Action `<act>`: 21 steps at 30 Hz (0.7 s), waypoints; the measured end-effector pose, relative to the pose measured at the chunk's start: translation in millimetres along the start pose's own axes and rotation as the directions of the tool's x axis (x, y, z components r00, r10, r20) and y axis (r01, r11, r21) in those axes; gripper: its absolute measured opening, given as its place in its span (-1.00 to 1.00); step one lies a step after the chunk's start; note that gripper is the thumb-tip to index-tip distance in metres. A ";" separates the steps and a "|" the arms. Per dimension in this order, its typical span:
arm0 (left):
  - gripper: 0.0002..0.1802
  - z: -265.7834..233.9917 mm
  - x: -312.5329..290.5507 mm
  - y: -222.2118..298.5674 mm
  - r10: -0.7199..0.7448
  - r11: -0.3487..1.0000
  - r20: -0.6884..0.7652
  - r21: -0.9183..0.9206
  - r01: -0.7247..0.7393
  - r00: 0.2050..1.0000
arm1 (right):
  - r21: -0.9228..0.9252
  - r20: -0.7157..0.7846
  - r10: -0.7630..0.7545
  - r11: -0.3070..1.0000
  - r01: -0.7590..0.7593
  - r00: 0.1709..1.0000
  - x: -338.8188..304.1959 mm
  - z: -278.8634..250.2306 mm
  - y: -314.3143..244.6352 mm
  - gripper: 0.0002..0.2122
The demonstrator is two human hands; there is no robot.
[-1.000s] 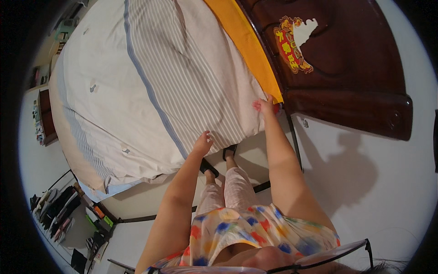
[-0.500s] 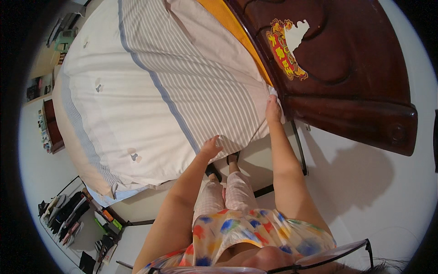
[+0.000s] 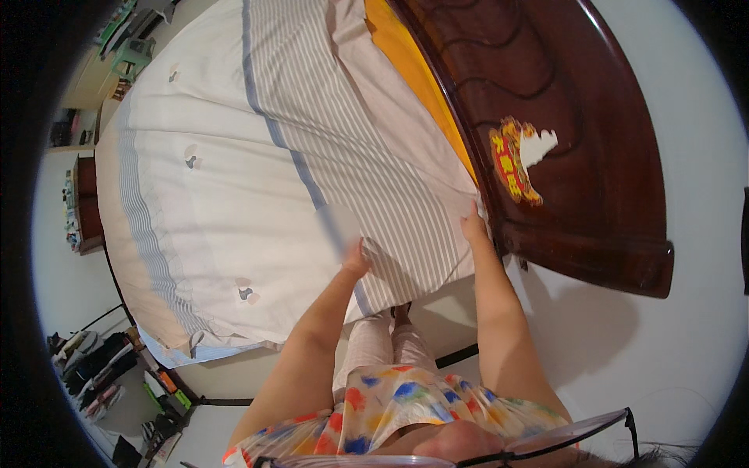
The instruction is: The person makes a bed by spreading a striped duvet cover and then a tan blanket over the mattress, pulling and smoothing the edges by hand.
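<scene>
A white bed sheet [image 3: 226, 210] with grey stripes, blue bands and small printed motifs covers the bed, creased in places. My right hand [image 3: 473, 226] is closed on the sheet's pale pink border, close beside the dark wooden headboard [image 3: 577, 195]. On the striped part, near the bed's close edge, rests my left hand [image 3: 356, 259]. A blurred patch hides its fingers, so whether it grips cloth does not show. Between the turned-back pink border and the headboard, a strip of orange-yellow cloth [image 3: 421, 66] is exposed.
The headboard carries a torn red and yellow sticker [image 3: 515, 164]. A white wall [image 3: 624, 343] stands at the right. Clothes [image 3: 97, 363] hang on a rack at the lower left. A green stool [image 3: 131, 56] and a small shelf [image 3: 86, 203] lie beyond the bed.
The view has shifted, so bed and headboard sit lower and further right. Both hands have moved farther in over the bed, the right one along the border beside the headboard.
</scene>
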State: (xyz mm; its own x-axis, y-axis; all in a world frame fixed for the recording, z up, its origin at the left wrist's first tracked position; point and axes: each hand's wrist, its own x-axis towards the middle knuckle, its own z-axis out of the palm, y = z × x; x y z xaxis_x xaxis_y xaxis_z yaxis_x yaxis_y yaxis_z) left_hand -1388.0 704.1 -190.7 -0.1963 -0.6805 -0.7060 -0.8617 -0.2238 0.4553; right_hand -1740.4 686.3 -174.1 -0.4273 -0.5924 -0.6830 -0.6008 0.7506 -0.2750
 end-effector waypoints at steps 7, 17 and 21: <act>-0.18 -98.9 114.9 -20.5 0.119 0.990 -0.341 0.113 -0.085 0.932 | 0.035 -0.235 -0.238 0.967 0.253 0.942 87.3 -5.1 -14.4 -0.61; -0.46 -174.1 193.0 -43.7 -0.268 0.927 -0.761 -0.037 0.373 0.591 | 0.709 0.069 -0.141 0.703 0.051 0.988 136.8 4.2 -201.9 -0.75; -0.47 -191.5 238.5 -45.0 -0.421 0.870 -0.809 -0.232 0.435 0.411 | 0.689 -0.046 -0.220 0.699 0.191 0.974 190.1 6.1 -246.9 -0.74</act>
State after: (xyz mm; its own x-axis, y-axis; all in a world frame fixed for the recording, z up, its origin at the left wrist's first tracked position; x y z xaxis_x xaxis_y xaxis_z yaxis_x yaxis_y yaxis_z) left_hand -1306.4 418.3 -275.6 0.6603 -0.7498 -0.0428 -0.7268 -0.6523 0.2152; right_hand -1669.2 390.1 -240.1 -0.3156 -0.7559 -0.5736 -0.0362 0.6137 -0.7887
